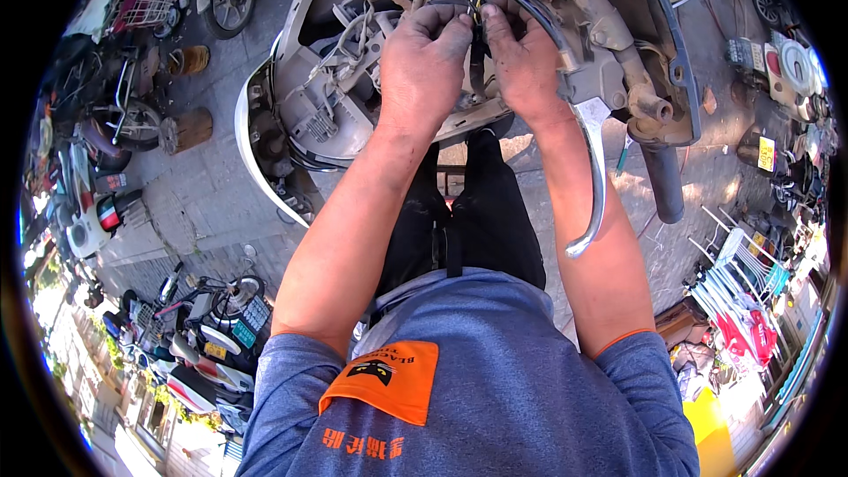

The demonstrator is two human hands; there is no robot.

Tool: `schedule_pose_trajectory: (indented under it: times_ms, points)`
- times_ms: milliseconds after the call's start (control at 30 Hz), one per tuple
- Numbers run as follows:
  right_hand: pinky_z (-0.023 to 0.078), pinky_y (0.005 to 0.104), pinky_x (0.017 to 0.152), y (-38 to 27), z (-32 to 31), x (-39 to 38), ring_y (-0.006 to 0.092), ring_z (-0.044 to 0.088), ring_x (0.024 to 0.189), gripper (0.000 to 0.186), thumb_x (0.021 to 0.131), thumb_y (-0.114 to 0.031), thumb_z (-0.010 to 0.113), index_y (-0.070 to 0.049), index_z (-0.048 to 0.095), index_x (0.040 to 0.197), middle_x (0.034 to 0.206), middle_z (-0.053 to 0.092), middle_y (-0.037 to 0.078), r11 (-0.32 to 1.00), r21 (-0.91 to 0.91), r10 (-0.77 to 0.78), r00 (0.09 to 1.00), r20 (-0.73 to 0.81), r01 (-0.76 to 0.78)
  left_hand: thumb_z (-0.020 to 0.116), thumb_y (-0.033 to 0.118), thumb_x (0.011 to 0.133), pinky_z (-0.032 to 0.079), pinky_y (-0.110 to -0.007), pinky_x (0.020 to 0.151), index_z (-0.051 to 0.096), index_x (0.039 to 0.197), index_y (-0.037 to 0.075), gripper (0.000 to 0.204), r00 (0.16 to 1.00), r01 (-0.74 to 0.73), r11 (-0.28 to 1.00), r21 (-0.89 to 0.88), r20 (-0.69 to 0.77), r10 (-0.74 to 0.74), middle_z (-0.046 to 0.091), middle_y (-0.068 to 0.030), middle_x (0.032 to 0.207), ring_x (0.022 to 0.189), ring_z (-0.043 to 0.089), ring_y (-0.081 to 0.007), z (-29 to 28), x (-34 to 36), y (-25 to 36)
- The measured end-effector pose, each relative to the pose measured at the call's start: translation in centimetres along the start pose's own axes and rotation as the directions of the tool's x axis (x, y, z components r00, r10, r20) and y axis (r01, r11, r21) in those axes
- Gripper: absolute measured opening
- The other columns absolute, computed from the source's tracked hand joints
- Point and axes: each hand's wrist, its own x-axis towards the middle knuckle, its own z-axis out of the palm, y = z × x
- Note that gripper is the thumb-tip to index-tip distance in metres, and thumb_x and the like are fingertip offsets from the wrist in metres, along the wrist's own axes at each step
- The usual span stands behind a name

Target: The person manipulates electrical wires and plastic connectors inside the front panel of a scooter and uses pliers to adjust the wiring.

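We are sorting the wire bundle (475, 2) at twelve o'clock inside the opened scooter (327, 97); our left hand (424, 57) and right hand (523, 62) pinch its strands; next we likely need a careful pull, clear of the brake lever (594, 177).

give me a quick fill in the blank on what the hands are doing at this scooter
1. Both hands work on a bundle of ____ inside the opened scooter front.
2. The silver brake lever hangs beside the ____ hand.
3. The left hand and right hand are ____ the handlebar grip.

Missing words: wires; right; above
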Motion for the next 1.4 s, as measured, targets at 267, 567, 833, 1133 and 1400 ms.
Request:
schedule_pose_trajectory:
  times_ms: [267,567,833,1133,1400]
  points:
    - [0.052,0.0251,0.085,-0.3,-0.4,-0.2,0.0064,0.059,0.094,0.016,0.111,-0.013,0.066,-0.001,0.069,0.122,0.107,0.068,0.000,0.991,0.110,0.074,0.995,0.060,-0.080,0.070,0.012,0.103,0.040,-0.023,0.053,0.071,0.119,-0.002,0.021,0.987,0.082,0.970,-0.229,-0.114,-0.110,0.062,0.0031,0.076,0.059,0.050,-0.0046,1.6,0.3,0.2]
    - [0.055,0.0275,0.093,0.1,-0.5,-0.3,0.0090,0.064,0.101,0.016,0.109,-0.011,0.069,-0.003,0.070,0.123,0.110,0.070,0.001,0.969,0.234,0.065,0.995,0.070,-0.080,0.074,0.009,0.096,0.055,-0.028,0.070,0.075,0.109,-0.003,0.018,0.996,-0.020,0.999,-0.044,-0.084,0.017,0.075,-0.0055,0.089,0.075,0.065,-0.0106,0.9,0.4,-0.3]
    - [0.054,0.0274,0.093,0.0,0.3,-1.0,0.0086,0.064,0.101,0.015,0.108,-0.008,0.069,-0.004,0.071,0.122,0.110,0.071,0.001,0.947,0.320,0.009,1.000,-0.016,-0.003,0.069,0.006,0.103,0.039,-0.022,0.056,0.072,0.119,-0.001,0.018,0.988,0.153,0.944,-0.293,0.017,-0.155,0.066,0.0022,0.085,0.064,0.050,-0.0030,1.2,-1.5,0.2]
    - [0.054,0.0266,0.085,-1.1,-0.9,-0.7,0.0090,0.067,0.096,0.029,0.104,-0.023,0.076,-0.003,0.071,0.125,0.106,0.075,0.002,0.945,0.280,0.155,0.985,0.074,-0.170,0.069,0.008,0.101,0.043,-0.022,0.060,0.076,0.120,-0.005,0.024,0.990,-0.091,0.959,-0.268,-0.127,0.059,0.067,0.0016,0.083,0.068,0.053,-0.0025,3.8,-3.2,-1.1]
    - [0.050,0.0288,0.094,-0.9,-1.3,-0.4,0.0100,0.063,0.103,0.027,0.109,-0.025,0.067,-0.003,0.074,0.123,0.112,0.072,0.001,0.976,0.134,0.172,0.985,0.026,-0.174,0.065,0.013,0.108,0.045,-0.024,0.055,0.074,0.123,-0.001,0.023,0.986,0.110,0.921,-0.374,-0.074,-0.147,0.065,0.0006,0.079,0.060,0.057,-0.0070,0.5,-2.4,0.2]
